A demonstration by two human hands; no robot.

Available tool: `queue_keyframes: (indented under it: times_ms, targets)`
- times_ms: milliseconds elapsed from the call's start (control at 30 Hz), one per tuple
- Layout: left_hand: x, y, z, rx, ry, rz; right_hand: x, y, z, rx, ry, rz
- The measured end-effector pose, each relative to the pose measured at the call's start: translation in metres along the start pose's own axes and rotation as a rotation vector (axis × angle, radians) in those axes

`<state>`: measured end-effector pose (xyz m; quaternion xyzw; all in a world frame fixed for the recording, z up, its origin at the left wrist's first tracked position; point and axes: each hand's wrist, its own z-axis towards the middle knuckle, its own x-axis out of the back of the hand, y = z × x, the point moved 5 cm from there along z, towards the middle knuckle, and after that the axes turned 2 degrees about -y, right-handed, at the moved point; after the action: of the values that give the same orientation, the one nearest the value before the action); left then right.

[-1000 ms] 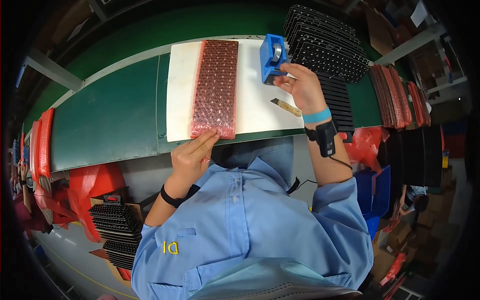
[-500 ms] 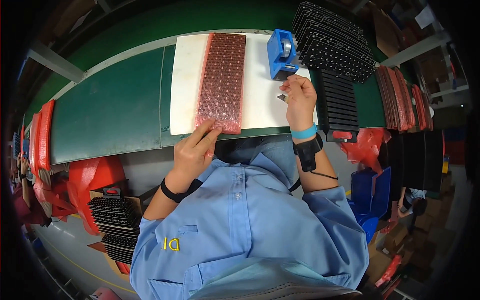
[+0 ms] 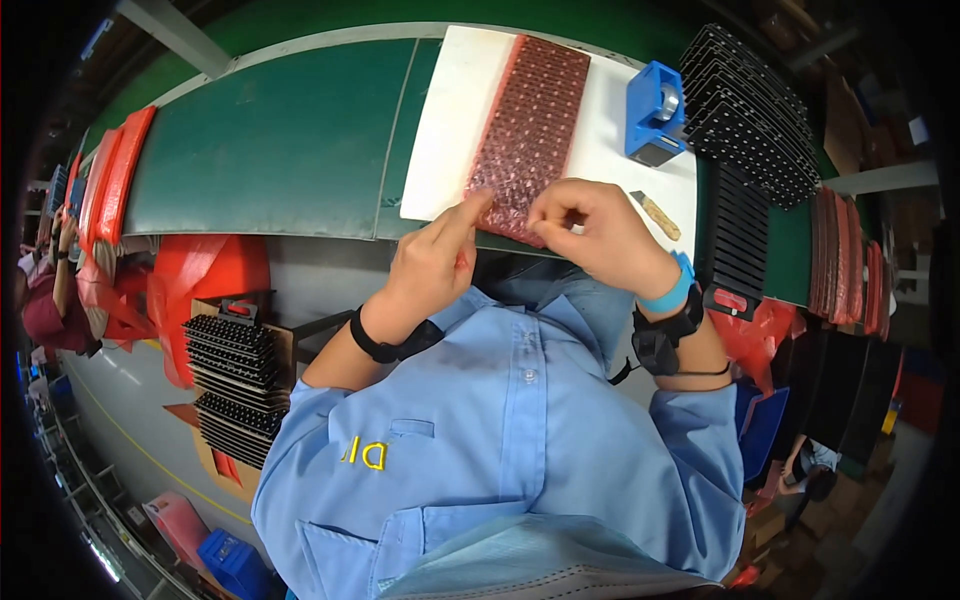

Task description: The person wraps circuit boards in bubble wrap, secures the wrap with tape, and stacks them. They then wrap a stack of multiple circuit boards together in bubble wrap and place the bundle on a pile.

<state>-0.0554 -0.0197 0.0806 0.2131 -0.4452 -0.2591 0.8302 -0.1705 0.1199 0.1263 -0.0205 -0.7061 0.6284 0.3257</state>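
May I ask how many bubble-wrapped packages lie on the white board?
1: the reddish package, about the middle of the white board, near end at the left hand and right hand. No other shows there.

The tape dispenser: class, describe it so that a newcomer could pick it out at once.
On the green bench lies a white board. Toward its far right corner, to the right of the bubble-wrapped package, stands the tape dispenser. Its blocky blue body sets it apart from the black dotted panels and the tan-handled knife nearby.
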Motion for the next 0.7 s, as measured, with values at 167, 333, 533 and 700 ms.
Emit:
queue_keyframes:
  times_ms: [167, 333, 533, 700]
  targets:
    - [0.002, -0.007, -0.004, 0.095, 0.010, -0.166, -0.016, -0.004, 0.039, 0.087, -0.160, -0.296]
    - [0.004, -0.009, -0.003, -0.037, -0.081, -0.050, -0.022, -0.004, 0.055, 0.091, -0.240, -0.447]
    - [0.007, -0.006, -0.004, -0.113, -0.176, 0.047, -0.032, -0.005, 0.065, 0.135, -0.290, -0.622]
    - [0.006, -0.008, -0.006, -0.141, -0.203, 0.056, -0.039, -0.010, 0.071, 0.122, -0.328, -0.731]
